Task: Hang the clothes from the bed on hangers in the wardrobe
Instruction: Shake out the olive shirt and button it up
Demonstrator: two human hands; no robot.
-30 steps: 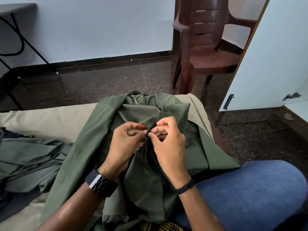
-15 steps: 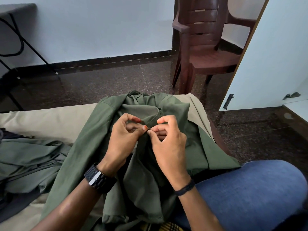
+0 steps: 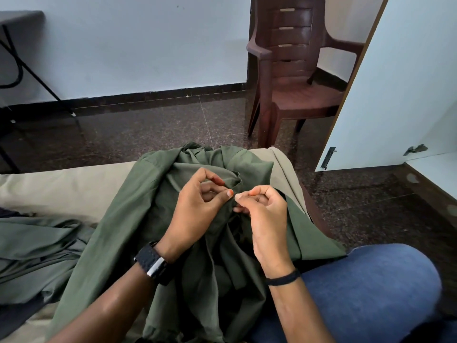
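Observation:
An olive green shirt (image 3: pixel 138 219) lies spread over the beige bed (image 3: pixel 61 186) and partly across my lap. My left hand (image 3: pixel 195 209), with a black watch on its wrist, pinches the shirt's front edge near the collar between thumb and fingers. My right hand (image 3: pixel 264 219), wearing a thin black band, pinches the facing edge right beside it, the fingertips of both hands almost touching. Whatever sits between the fingertips is too small to make out. No hanger is in view.
More grey-green clothes (image 3: pixel 34 256) lie crumpled on the bed at the left. A brown plastic chair (image 3: pixel 296 78) stands on the dark floor ahead. A white wardrobe door (image 3: pixel 385 95) stands open at the right. A black-framed table (image 3: pixel 14 45) is at the far left.
Both hands have stayed at the shirt's front edge; the right hand has drawn slightly to the right and lower, so a small gap shows between the fingertips.

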